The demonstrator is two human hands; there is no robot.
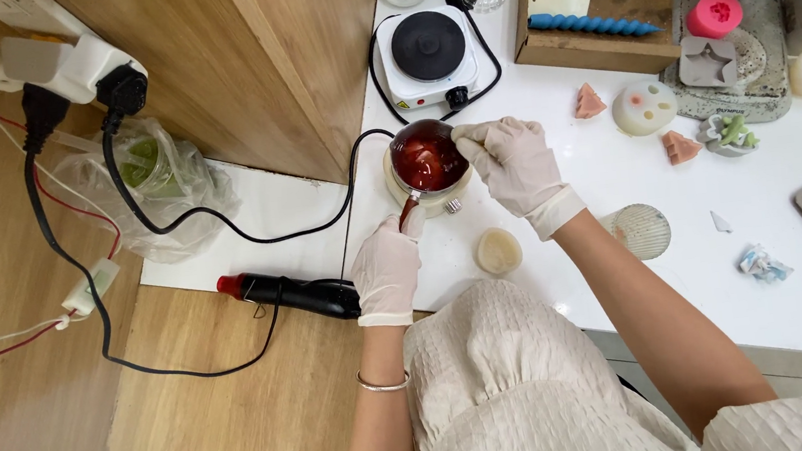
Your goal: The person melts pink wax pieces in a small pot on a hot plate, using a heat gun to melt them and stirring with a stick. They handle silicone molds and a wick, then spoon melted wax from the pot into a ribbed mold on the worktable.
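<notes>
On white counter | left hand (386, 269) grips pot handle (409, 211) | right hand (513, 164) pinches pot rim (457, 139)

Both hands wear pale gloves. The left hand (387, 267) has its grip curled shut, forearm bare with a thin bracelet at the wrist, reaching up from below. The right hand (515, 164) arches palm-down, fingertips (463, 135) pinched, bare forearm angling in from the lower right.

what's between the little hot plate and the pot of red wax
Only bare white table and a loop of black cord lie between the hot plate and the pot in the head view.
</notes>
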